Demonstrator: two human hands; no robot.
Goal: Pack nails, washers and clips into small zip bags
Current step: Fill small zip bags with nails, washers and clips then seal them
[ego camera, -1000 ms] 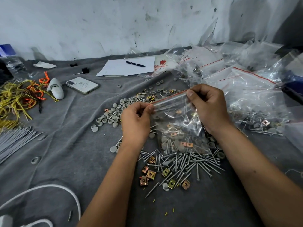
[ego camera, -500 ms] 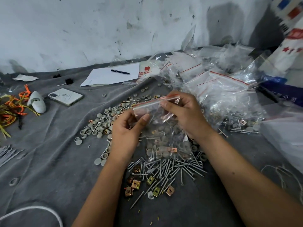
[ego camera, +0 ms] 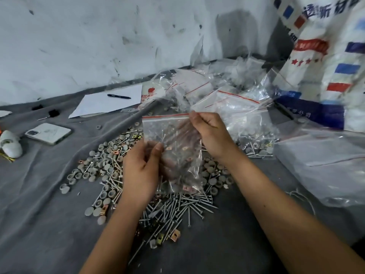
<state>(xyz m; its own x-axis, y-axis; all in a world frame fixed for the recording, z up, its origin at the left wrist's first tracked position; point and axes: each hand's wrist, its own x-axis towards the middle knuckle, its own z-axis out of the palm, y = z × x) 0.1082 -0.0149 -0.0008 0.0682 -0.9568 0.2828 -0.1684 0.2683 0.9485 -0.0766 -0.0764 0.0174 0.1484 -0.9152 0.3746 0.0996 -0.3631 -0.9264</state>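
Now sealing filled zip bag [ego camera: 173, 147] – right hand [ego camera: 211, 133] pinches red strip at top corner, left hand [ego camera: 142, 171] grips side lower down; bag hangs between fingers above loose nails [ego camera: 177, 210] – press seal fully along strip, keep bag upright

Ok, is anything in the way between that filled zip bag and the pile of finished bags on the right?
Nothing visible. The zip bag, held by the right hand and left hand, hangs just left of the pile of packed bags.
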